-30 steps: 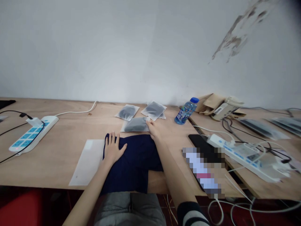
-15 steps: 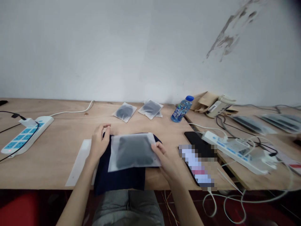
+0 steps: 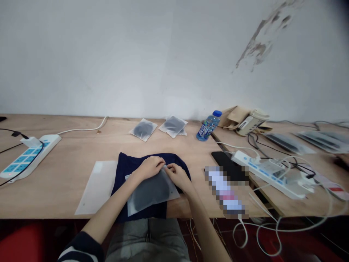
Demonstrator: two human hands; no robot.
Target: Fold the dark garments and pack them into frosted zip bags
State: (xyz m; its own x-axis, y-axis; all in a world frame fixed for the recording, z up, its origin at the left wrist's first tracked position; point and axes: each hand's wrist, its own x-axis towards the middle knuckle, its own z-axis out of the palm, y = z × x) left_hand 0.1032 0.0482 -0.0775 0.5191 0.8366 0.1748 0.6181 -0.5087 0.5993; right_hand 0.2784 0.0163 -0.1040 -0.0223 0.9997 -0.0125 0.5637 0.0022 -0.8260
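Observation:
A frosted zip bag [image 3: 151, 193] with something dark and folded inside lies tilted over a navy cloth [image 3: 128, 163] at the table's front edge. Across the bag's top edge reaches my left hand [image 3: 150, 168], its fingers closed on that edge near the right corner. My right hand [image 3: 178, 177] pinches the same edge just beside it, so the fingertips almost meet. Left of the cloth lies a flat frosted bag [image 3: 94, 187], partly beneath my left forearm.
Further back lie small frosted bags with dark contents [image 3: 143, 129] [image 3: 173, 125]. A blue-capped bottle [image 3: 208, 126] stands right of them. Phones [image 3: 227, 165] and a power strip [image 3: 268, 174] with loose cables are on the right. Another power strip [image 3: 31, 158] is at left.
My left hand has moved right from beside the bag onto its top edge. My right hand has shifted from the bag's right side to that edge. The bag now sits lower, nearer me.

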